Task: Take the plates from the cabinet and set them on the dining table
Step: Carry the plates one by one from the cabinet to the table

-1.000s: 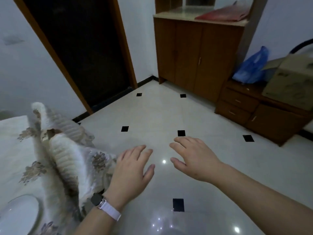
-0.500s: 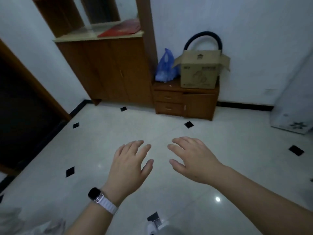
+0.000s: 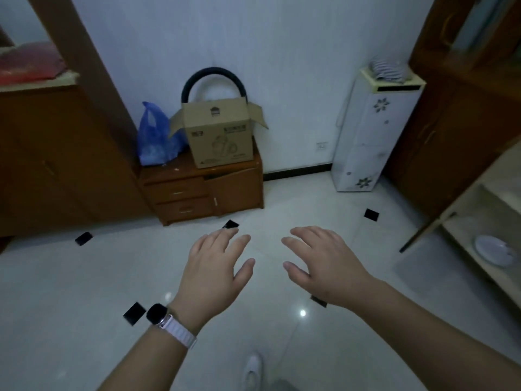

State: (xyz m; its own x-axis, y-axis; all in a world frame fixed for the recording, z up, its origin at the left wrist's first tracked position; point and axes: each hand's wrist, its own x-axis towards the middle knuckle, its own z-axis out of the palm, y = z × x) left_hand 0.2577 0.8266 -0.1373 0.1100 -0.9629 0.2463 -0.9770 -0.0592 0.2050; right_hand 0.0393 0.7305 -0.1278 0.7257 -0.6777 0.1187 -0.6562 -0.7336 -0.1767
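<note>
A white plate (image 3: 494, 250) lies on a pale shelf inside the open cabinet (image 3: 468, 230) at the right edge of the view. My left hand (image 3: 217, 266) and my right hand (image 3: 321, 261) hover side by side over the tiled floor, palms down, fingers spread and holding nothing. The left wrist wears a dark watch on a white strap. The plate is well to the right of my right hand. The dining table is out of view.
A low wooden drawer unit (image 3: 205, 193) against the far wall carries a cardboard box (image 3: 218, 134) and a blue plastic bag (image 3: 155, 136). A tall wooden cabinet (image 3: 56, 153) stands left, a white floor cabinet (image 3: 366, 136) right. My white shoe (image 3: 252, 371) shows below.
The view has swung right: the table with its patterned cloth and the dark doorway have left the frame, and the white cabinet and open shelf with the plate have come in. Both hands stay open.
</note>
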